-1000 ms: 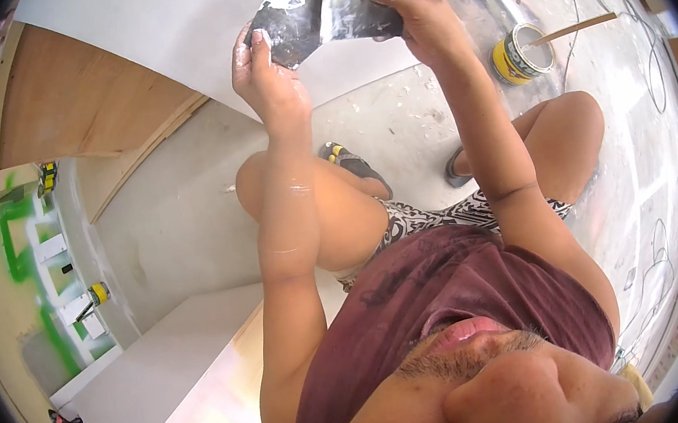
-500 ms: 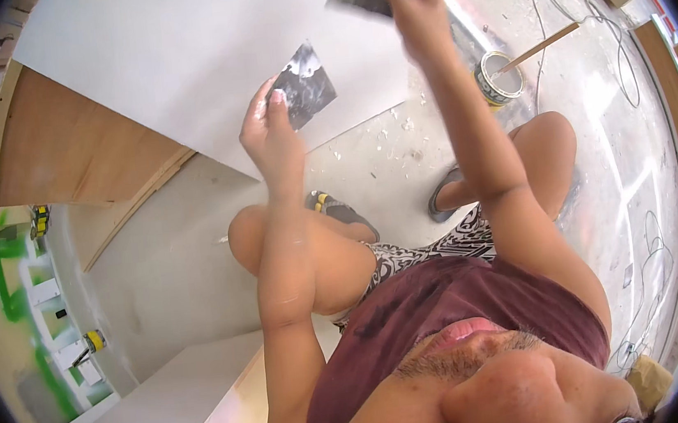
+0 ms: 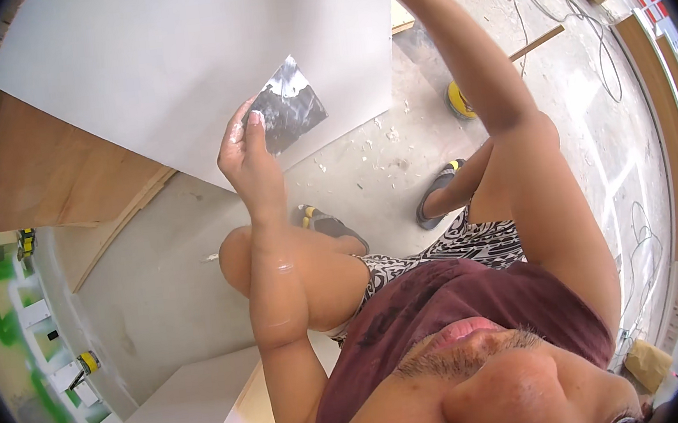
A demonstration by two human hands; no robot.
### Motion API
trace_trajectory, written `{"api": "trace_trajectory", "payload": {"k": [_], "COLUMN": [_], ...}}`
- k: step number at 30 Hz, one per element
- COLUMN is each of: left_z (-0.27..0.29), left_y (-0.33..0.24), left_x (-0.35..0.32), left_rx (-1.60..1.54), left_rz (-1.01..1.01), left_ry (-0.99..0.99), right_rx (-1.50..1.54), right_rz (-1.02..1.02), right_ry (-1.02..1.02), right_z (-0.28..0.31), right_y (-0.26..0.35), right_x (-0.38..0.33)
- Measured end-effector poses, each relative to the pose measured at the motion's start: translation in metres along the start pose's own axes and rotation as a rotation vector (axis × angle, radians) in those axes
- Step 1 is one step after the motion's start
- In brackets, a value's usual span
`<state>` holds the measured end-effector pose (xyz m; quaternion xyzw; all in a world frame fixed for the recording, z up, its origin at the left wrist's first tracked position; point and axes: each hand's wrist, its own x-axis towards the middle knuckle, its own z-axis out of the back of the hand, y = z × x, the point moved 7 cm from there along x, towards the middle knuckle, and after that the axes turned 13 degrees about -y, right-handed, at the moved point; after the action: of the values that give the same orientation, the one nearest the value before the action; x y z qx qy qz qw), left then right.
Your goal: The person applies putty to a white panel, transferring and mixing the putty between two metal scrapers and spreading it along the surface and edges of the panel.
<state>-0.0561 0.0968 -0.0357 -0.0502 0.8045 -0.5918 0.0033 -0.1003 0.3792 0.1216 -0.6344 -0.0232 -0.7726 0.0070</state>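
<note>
You wear a maroon shirt (image 3: 440, 308), sleeveless, its cloth loose and creased, with darker blotches on the left side of the chest. Just past the hem of the shirt come your shorts (image 3: 487, 241), black and white, printed all over with bold bands, curls and angular shapes. Farther from the shirt, beyond the shorts, are your left shoe (image 3: 334, 228) and right shoe (image 3: 431, 210), both low-cut and dark grey to black, each with a bit of yellow near the toe. Out to the left of the shirt, your left forearm (image 3: 277, 288) carries thin white streaks, and farther out your left hand (image 3: 252, 159) has white smears on the fingers.
</note>
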Motion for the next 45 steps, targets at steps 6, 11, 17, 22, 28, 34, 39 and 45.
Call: {"api": "trace_trajectory", "payload": {"k": [6, 11, 17, 22, 28, 34, 39, 45], "left_z": [0.0, 0.001, 0.0, -0.003, 0.001, 0.011, -0.01, 0.002], "left_y": [0.001, 0.005, 0.005, 0.004, 0.003, 0.002, 0.007, 0.006], "left_x": [0.002, 0.001, 0.003, 0.003, 0.002, 0.007, 0.007, 0.007], "left_rx": [-0.018, 0.011, 0.014, -0.028, -0.01, 0.02, 0.009, 0.015], "left_rz": [0.032, 0.037, 0.033, 0.034, 0.036, 0.018, 0.012, 0.004], "left_ry": [-0.013, -0.004, 0.021, 0.023, 0.014, -0.018, 0.028, -0.008], "right_rx": [0.072, 0.091, 0.082, 0.096, -0.125, 0.055, -0.148, -0.14], "right_rz": [0.057, -0.089, -0.138, 0.01, -0.089, 0.176, 0.214, 0.031], "right_ry": [0.176, 0.308, 0.268, 0.295, 0.467, 0.083, 0.069, 0.443], "right_z": [-0.002, 0.017, 0.034, 0.017, 0.004, 0.0, -0.016, -0.011], "right_y": [0.023, 0.009, 0.004, 0.005, 0.013, 0.027, -0.001, 0.018], "right_x": [-0.093, -0.059, 0.081, 0.119, 0.1, -0.005, -0.129, -0.139]}}
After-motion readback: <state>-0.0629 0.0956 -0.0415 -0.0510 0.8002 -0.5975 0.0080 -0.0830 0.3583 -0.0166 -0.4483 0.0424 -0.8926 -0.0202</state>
